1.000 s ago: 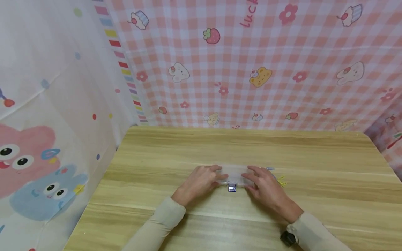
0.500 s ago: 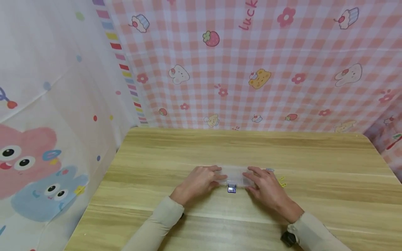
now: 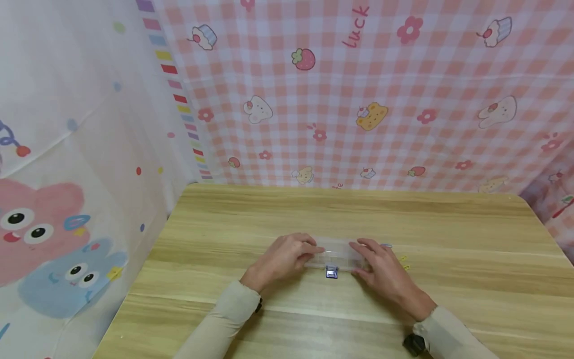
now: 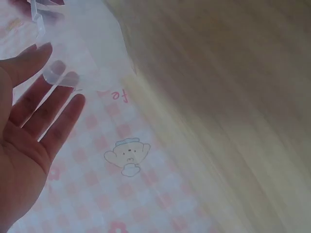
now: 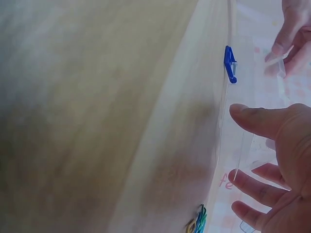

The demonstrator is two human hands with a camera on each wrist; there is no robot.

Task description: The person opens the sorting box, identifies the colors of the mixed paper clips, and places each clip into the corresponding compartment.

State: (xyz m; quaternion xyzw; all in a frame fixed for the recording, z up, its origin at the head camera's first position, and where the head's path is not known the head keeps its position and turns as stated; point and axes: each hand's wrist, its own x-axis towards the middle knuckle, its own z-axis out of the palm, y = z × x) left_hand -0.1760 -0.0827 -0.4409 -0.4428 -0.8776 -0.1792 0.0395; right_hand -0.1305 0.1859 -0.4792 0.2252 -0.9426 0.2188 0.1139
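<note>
A clear plastic box (image 3: 337, 252) at desk (image 3: 448, 234) centre is flanked by left hand (image 3: 282, 259) and right hand (image 3: 381, 271), fingers spread against its ends, bare wood seen toward 12 o'clock.

Both forearms come in from 6 o'clock, beige sleeves to the wrists. Left forearm angles toward 1 o'clock, right forearm toward 11 o'clock, so the hands converge mid-frame. Left hand (image 3: 283, 260) palm down, fingers extended and slightly bent, tips pointing to 3 o'clock. Left wrist view: palm open, four fingers (image 4: 46, 109) straight and close together. Right hand (image 3: 383, 271) palm down, fingers loosely spread, tips pointing to 10 o'clock. Right wrist view: thumb (image 5: 260, 121) stretched out, the other fingers gently bent and apart. Hands well apart, not touching each other.
</note>
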